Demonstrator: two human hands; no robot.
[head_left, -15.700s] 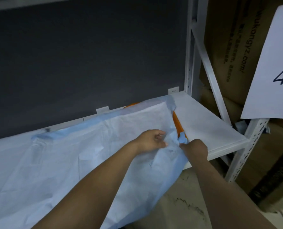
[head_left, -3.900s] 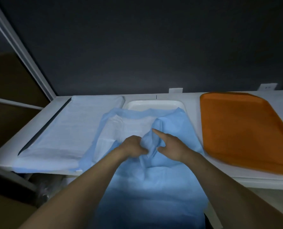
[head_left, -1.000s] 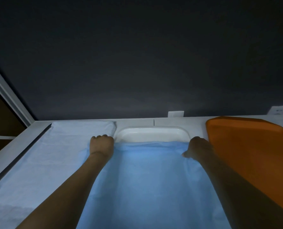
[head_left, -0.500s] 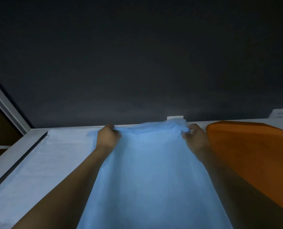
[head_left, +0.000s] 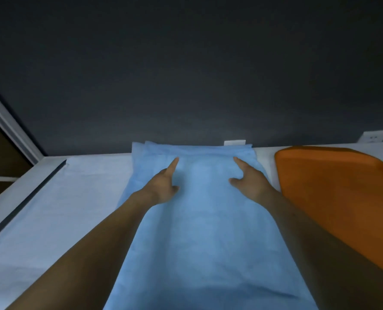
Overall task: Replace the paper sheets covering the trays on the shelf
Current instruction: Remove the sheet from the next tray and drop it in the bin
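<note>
The fingers [head_left: 172,167] of the left hand [head_left: 163,185] are stretched forward and lie flat on the blue sheet [head_left: 204,224]. The forefinger points toward the back edge of the shelf [head_left: 264,156] and the thumb sticks out to the side. They grasp nothing; they only press on the paper. The right hand [head_left: 251,183] is much the same, with its fingers [head_left: 239,163] straight and spread and its thumb turned inward. Its palm is down on the same sheet and nothing is pinched or held.

Both hands rest near the far end of the blue sheet, the left by its left border and the right by its right border. The sheet runs from the back edge of the shelf, where its end is slightly bunched into a low ridge, down over the front edge toward the person. It lies in the middle stretch of the shelf. What is under it cannot be seen.

Touching the blue sheet's left border, a white sheet [head_left: 63,209] covers the left part of the shelf, up to a dark slot [head_left: 27,200] along the left edge. To the right, just apart from the blue sheet with a strip of bare shelf between, an orange tray [head_left: 333,189] sits uncovered by the right end.

A small white tab [head_left: 234,142] stands at the back edge behind the blue sheet. Behind everything is a dark wall [head_left: 186,74], with a pale post [head_left: 9,124] at the back left corner.
</note>
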